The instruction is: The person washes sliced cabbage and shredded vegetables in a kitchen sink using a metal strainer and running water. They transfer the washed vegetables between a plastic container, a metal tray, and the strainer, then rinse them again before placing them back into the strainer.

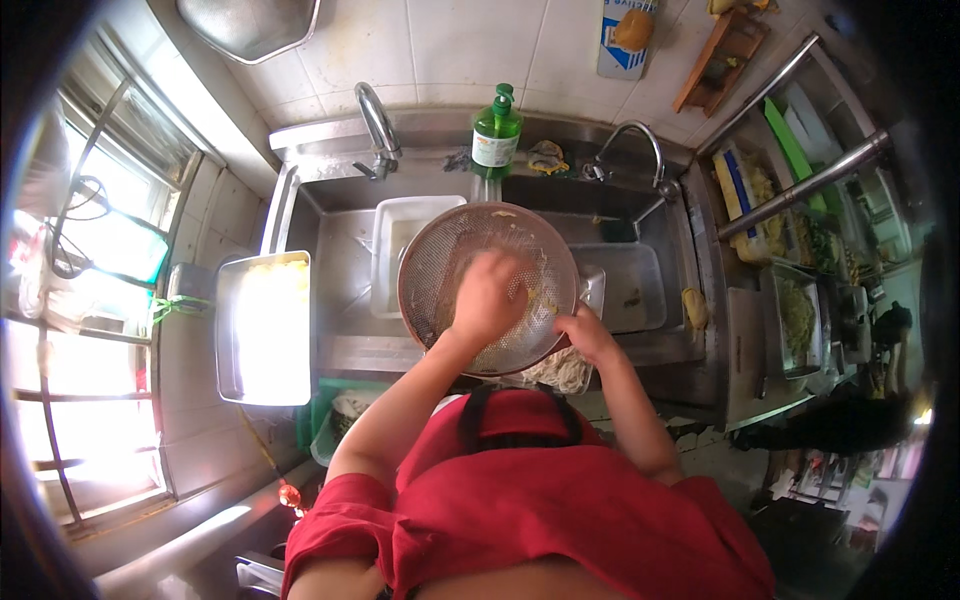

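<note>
A round perforated colander (540, 247) with a reddish rim is held tilted above the divider of a double steel sink. My right hand (589, 334) grips its rim at the lower right. Inside it lies my left hand (491, 296), blurred, against the mesh; whether its fingers hold anything cannot be told. Yellowish scraps (544, 301) cling to the mesh beside it. Beneath the colander, partly hidden, are a white rectangular tub (384, 259) in the left basin and a translucent tray (637, 289) in the right basin. Pale noodle-like strands (562, 371) show under its lower edge.
Two chrome faucets (377, 124) (637, 127) and a green pump bottle (495, 139) line the sink's back. A white-rimmed tray (262, 397) stands at the left. At the right are a metal rail (810, 184) and a container of shredded food (796, 322).
</note>
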The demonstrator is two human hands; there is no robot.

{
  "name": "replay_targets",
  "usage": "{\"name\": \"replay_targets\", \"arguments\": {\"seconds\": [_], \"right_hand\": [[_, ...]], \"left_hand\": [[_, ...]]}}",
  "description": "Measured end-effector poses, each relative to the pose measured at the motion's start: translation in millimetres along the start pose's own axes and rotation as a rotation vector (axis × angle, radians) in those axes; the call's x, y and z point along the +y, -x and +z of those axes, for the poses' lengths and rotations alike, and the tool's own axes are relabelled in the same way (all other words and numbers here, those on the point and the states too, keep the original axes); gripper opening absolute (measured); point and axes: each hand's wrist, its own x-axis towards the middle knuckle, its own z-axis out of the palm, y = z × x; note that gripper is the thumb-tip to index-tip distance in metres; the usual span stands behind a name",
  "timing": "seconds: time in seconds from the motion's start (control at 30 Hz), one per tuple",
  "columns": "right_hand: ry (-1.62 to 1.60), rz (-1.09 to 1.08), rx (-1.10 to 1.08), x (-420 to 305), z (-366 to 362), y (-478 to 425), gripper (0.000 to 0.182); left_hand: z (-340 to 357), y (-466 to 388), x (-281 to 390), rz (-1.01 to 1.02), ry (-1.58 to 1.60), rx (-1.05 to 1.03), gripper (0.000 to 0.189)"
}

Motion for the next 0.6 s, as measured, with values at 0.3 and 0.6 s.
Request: {"name": "replay_targets", "arguments": {"seconds": [0.3,0.6], "right_hand": [[0.309,-0.089,-0.061,-14,13,10,0.029],[0.076,-0.12,0.084,-5,-23,21,0.039]], "left_hand": [[9,-6,-4,0.051,0.02,0.108,0.026],[22,25,13,0.11,0.146,-0.382,0.014]]}}
